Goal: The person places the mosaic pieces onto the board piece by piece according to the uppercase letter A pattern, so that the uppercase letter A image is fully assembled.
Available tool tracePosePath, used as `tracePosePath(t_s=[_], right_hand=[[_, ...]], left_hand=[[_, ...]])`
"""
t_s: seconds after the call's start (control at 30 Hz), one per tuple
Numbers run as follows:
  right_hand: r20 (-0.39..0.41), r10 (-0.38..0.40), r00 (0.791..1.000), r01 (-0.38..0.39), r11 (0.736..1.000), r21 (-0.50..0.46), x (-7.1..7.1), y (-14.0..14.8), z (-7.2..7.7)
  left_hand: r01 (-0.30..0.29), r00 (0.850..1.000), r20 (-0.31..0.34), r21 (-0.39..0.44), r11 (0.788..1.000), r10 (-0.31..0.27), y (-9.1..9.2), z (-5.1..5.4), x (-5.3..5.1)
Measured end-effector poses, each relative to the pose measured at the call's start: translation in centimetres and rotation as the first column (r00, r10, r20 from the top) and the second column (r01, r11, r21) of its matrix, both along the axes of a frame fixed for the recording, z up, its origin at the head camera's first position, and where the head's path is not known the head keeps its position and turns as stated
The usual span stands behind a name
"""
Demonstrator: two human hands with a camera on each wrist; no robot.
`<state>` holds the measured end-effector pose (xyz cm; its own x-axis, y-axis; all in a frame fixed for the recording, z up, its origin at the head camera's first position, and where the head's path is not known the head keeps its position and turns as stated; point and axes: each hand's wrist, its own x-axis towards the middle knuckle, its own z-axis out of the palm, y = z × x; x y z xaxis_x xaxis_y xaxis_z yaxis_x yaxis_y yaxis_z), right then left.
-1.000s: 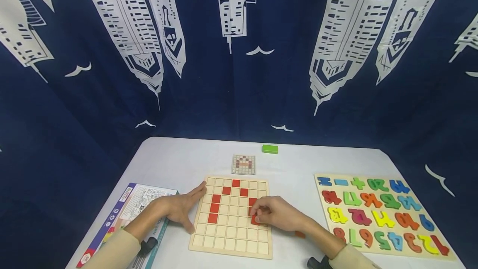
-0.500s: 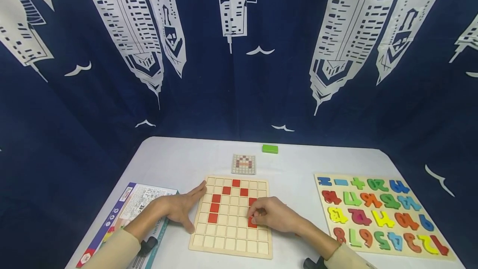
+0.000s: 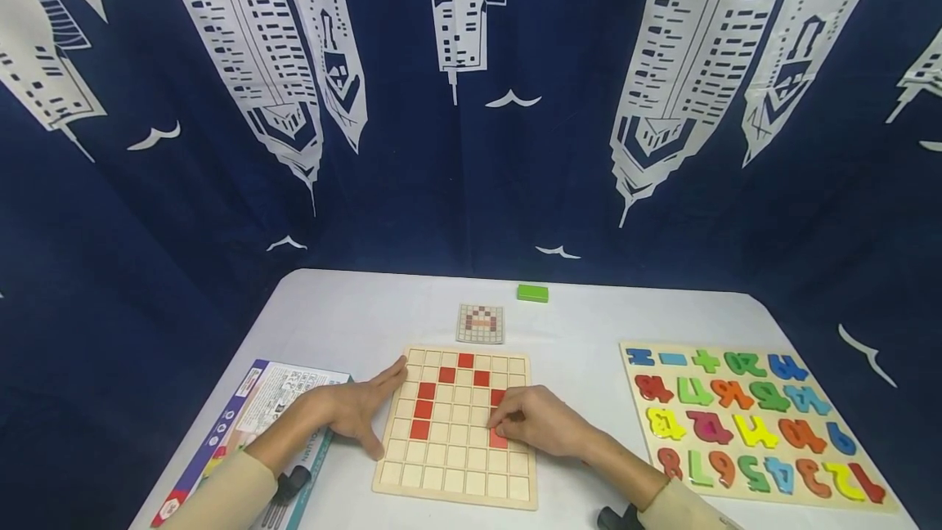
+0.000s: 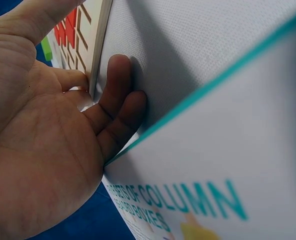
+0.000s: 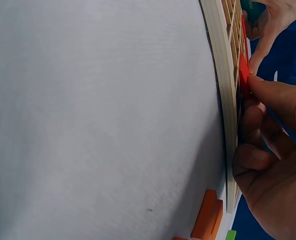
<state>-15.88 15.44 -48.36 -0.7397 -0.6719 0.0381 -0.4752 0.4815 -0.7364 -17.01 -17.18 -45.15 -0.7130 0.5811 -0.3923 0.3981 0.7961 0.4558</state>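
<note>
A wooden grid board (image 3: 455, 482) lies on the table, with red square tiles (image 3: 419, 429) in some of its cells. The right hand (image 3: 548, 424) is over the board's right side, fingers bent, thumb and fingertips on a red tile (image 3: 499, 439). From the right wrist, the thumb presses at the end of that red tile (image 5: 244, 75); its far edge is hidden by the fingers. Beside the board's left edge rests the left hand (image 3: 359, 414), fingers spread, thumb and fingertips touching the edge. In the left wrist view its palm (image 4: 43, 145) holds nothing.
Behind the board lie a small pattern card (image 3: 480, 324) and a green block (image 3: 532, 294). A printed box (image 3: 283, 399) is under the left forearm. At right lies a number puzzle board (image 3: 758, 424). Orange blocks (image 5: 206, 215) sit near the right wrist.
The red tile under the right hand was tilted a second ago and now appears flat in its cell. The right hand shifted slightly left; the left hand stayed put.
</note>
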Motion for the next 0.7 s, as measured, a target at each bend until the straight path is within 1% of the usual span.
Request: tracePosePath(t_s=[0.3, 0.5, 0.7], right_hand=[[-0.001, -0.019, 1.000, 0.019, 1.000, 0.017, 0.13, -0.07, -0.03], [-0.016, -0.028, 0.999, 0.028, 0.999, 0.026, 0.24, -0.09, -0.09], [-0.009, -0.030, 0.999, 0.031, 0.999, 0.039, 0.15, -0.17, -0.09]], left_hand=[[-0.001, 1.000, -0.005, -0.010, 1.000, 0.001, 0.05, -0.03, 0.00], [0.000, 1.000, 0.002, -0.009, 1.000, 0.000, 0.01, -0.01, -0.02], [0.004, 1.000, -0.001, -0.006, 1.000, -0.004, -0.02, 0.04, 0.00]])
